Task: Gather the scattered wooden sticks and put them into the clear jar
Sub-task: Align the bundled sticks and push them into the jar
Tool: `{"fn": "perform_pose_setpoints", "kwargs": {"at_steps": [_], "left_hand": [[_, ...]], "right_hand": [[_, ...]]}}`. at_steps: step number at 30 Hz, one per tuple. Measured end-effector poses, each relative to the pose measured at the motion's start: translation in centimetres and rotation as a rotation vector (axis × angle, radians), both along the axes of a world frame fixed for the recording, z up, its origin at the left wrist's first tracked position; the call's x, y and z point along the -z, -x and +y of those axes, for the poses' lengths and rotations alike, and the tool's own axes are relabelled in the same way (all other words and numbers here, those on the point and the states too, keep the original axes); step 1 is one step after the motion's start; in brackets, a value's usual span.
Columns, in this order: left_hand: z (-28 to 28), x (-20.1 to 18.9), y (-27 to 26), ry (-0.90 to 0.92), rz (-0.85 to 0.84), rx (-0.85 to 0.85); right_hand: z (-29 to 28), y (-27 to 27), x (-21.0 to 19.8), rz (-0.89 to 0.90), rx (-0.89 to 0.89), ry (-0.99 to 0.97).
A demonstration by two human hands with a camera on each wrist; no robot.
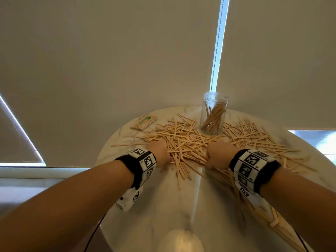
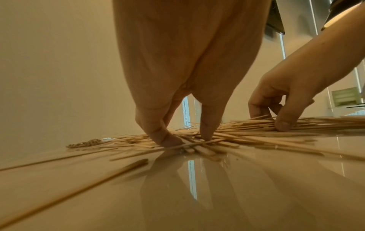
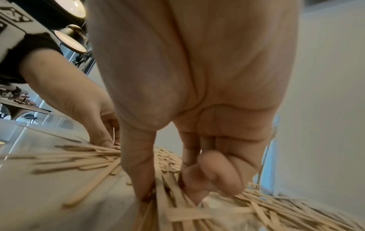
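Observation:
Wooden sticks (image 1: pixel 183 142) lie heaped across the round marble table (image 1: pixel 163 206). The clear jar (image 1: pixel 213 113) stands upright behind the heap with several sticks in it, lid off. My left hand (image 1: pixel 164 157) reaches down into the left side of the heap; in the left wrist view its thumb and forefinger (image 2: pixel 207 132) pinch at sticks (image 2: pixel 227 137) on the tabletop. My right hand (image 1: pixel 211 157) digs into the heap a little to the right. Its thumb and curled fingers (image 3: pixel 213 175) close round a bunch of sticks (image 3: pixel 169 195).
A wrapped packet of sticks (image 1: pixel 144 122) lies at the table's far left. Long thin skewers (image 1: pixel 263 217) run along the near right edge under my right forearm. One loose skewer (image 1: pixel 127 144) lies left of the heap. Window blinds hang close behind the table.

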State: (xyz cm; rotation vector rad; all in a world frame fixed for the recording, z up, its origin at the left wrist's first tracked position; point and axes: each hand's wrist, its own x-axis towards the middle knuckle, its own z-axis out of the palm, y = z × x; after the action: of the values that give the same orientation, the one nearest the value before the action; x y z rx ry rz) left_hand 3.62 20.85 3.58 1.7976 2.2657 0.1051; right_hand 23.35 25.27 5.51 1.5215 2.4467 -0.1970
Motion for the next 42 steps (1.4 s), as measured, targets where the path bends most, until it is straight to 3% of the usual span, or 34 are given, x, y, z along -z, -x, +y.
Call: {"fn": "perform_pose_setpoints", "kwargs": {"at_steps": [9, 17, 22, 25, 30, 33, 39, 42], "left_hand": [[1.3, -0.5, -2.6, 0.04, -0.126, -0.105], [1.4, -2.1, -3.3, 0.09, -0.035, -0.013], [1.4, -2.1, -2.4, 0.08, -0.237, -0.168], [1.0, -1.9, -2.0, 0.083, -0.462, -0.246], [1.1, -1.3, -1.7, -0.029, -0.718, -0.274], [0.6, -2.0, -2.2, -0.115, -0.922, -0.377], [1.2, -2.3, -4.2, -0.304, -0.959, -0.354], [0.9, -2.9, -4.7, -0.309, -0.894, -0.217]], "right_hand": [[0.1, -0.9, 0.2, 0.007, 0.002, -0.021], [1.1, -2.4, -0.2, 0.074, 0.047, -0.006], [1.1, -3.4, -1.3, 0.153, 0.07, -0.02], [0.9, -3.7, -2.3, 0.255, 0.088, -0.018], [0.0, -3.4, -3.6, 0.428, 0.097, 0.012], [-0.4, -2.9, -3.7, 0.476, 0.086, 0.011], [-1.1, -1.3, -3.9, 0.569, 0.045, 0.009], [-1.6, -0.5, -4.1, 0.608, 0.015, 0.018]]}}
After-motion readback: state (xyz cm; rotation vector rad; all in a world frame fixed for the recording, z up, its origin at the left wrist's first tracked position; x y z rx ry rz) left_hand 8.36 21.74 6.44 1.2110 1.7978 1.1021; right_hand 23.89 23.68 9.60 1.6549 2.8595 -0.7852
